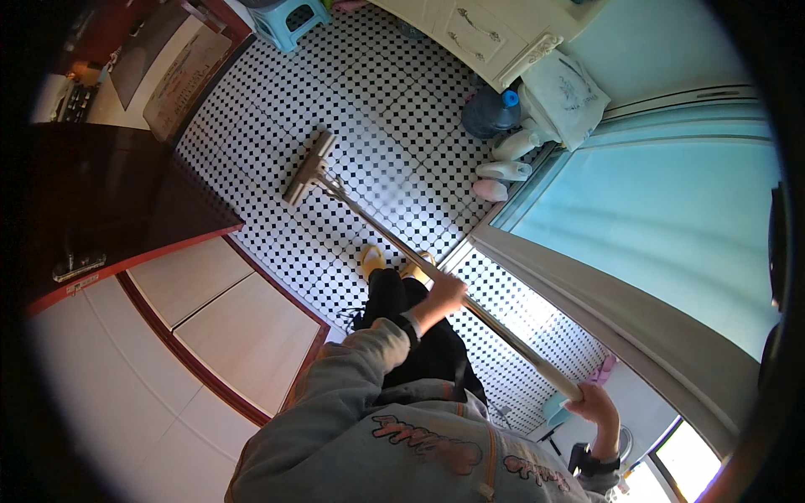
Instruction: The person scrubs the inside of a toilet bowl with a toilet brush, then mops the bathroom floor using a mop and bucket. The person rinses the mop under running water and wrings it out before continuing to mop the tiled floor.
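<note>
A long metal mop handle point(393, 237) runs diagonally across the view. Its wide flat head point(310, 168) rests on the black-and-white tiled floor point(371, 82), ahead of the feet. My left hand point(446, 295) is closed round the middle of the handle. At the lower right, my right hand point(594, 405) grips the pale upper end. Both wrists carry dark bands. Below the handle are my yellow slippers point(372, 259), partly hidden by dark trousers.
An open dark red door point(144, 195) stands at the left. A cream cabinet point(471, 31), a large water bottle point(490, 113), white bottles point(516, 146) and a bag point(563, 94) line the right side. A blue stool point(283, 25) is at the top, a sliding door point(660, 207) at the right.
</note>
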The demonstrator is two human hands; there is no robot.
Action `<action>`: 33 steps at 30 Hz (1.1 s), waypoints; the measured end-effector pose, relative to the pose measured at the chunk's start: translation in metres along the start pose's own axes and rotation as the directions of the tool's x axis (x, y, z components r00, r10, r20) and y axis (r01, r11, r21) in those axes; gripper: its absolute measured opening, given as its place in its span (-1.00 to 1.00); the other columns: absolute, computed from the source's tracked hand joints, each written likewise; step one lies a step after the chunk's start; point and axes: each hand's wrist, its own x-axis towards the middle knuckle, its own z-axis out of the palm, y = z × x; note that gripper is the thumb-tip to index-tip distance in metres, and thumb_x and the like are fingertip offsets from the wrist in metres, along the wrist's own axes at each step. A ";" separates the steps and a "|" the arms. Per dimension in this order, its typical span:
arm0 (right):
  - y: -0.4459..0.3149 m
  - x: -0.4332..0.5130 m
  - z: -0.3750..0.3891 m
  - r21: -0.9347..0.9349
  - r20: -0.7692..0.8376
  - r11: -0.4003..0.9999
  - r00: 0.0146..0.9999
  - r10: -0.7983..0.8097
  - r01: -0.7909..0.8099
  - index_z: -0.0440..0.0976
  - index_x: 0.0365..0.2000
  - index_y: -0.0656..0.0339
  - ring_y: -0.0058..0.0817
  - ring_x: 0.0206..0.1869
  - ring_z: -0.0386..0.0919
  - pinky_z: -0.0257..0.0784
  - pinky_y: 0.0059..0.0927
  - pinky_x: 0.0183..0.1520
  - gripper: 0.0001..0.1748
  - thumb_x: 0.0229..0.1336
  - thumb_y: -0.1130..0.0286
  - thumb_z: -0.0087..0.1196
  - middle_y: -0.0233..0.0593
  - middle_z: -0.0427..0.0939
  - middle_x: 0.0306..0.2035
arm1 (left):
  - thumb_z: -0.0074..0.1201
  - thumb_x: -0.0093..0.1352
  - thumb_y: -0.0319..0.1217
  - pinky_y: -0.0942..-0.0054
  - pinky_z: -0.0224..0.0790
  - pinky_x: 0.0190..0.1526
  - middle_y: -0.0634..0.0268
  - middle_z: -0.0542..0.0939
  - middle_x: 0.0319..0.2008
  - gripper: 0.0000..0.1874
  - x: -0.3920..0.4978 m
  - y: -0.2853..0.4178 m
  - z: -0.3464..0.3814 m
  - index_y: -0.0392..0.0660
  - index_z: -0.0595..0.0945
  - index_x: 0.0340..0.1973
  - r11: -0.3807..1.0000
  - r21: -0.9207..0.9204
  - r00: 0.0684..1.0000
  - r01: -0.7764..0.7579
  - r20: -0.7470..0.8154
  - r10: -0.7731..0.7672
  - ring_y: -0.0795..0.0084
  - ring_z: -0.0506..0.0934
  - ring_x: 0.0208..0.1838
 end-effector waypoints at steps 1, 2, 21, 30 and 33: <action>0.018 -0.007 0.003 0.083 0.051 0.991 0.993 0.103 -0.107 0.48 -0.46 0.24 -0.18 -0.50 0.54 0.42 -0.25 -0.38 -0.70 -0.24 0.28 0.23 -0.13 0.55 -0.56 | 0.10 0.01 -0.36 0.02 0.31 -0.25 0.09 0.57 -0.60 -0.86 0.006 0.014 0.007 -0.17 0.58 -0.60 0.991 0.027 0.987 -0.128 0.103 0.125 0.06 0.56 -0.41; 0.033 -0.013 0.013 0.155 0.113 0.956 0.966 0.231 -0.247 0.50 -0.49 0.22 -0.17 -0.51 0.54 0.42 -0.25 -0.38 -0.72 -0.28 0.28 0.24 -0.14 0.55 -0.56 | 0.08 0.00 -0.35 0.10 0.36 -0.28 0.10 0.54 -0.66 -0.86 0.009 0.028 0.013 -0.17 0.56 -0.64 0.988 0.006 0.975 -0.156 0.162 0.153 0.08 0.55 -0.49; -0.130 0.170 0.110 0.272 -0.106 0.961 0.991 0.080 -0.049 0.49 -0.39 0.24 -0.02 -0.33 0.53 0.46 -0.11 -0.24 -0.61 -0.19 0.13 0.16 0.01 0.56 -0.44 | 0.05 0.10 -0.43 0.17 0.35 -0.18 0.18 0.60 -0.55 -0.91 0.156 -0.145 -0.120 -0.09 0.64 -0.57 0.803 0.519 0.924 -0.291 0.369 0.097 0.16 0.56 -0.36; -0.268 0.301 -0.028 0.437 -0.448 0.839 0.887 -0.109 0.324 0.43 -0.19 0.25 -0.03 -0.30 0.53 0.43 -0.15 -0.23 -0.57 -0.11 0.25 0.12 0.06 0.56 -0.40 | 0.06 0.24 -0.28 -0.15 0.01 0.19 0.14 0.16 0.28 -0.46 0.241 -0.203 -0.238 -0.05 0.33 0.13 0.786 0.611 0.994 0.092 -0.012 -0.106 -0.05 0.18 0.28; -0.278 0.290 -0.037 0.554 -0.415 0.688 0.872 -0.260 0.469 0.21 0.13 0.14 -0.02 -0.30 0.54 0.42 -0.15 -0.22 -0.39 0.03 0.29 0.06 0.09 0.54 -0.40 | 0.09 0.22 -0.28 -0.17 -0.03 0.21 0.05 0.03 0.33 -0.30 0.227 -0.193 -0.236 -0.12 0.16 0.23 0.834 0.532 0.989 0.143 -0.046 -0.140 -0.11 0.13 0.30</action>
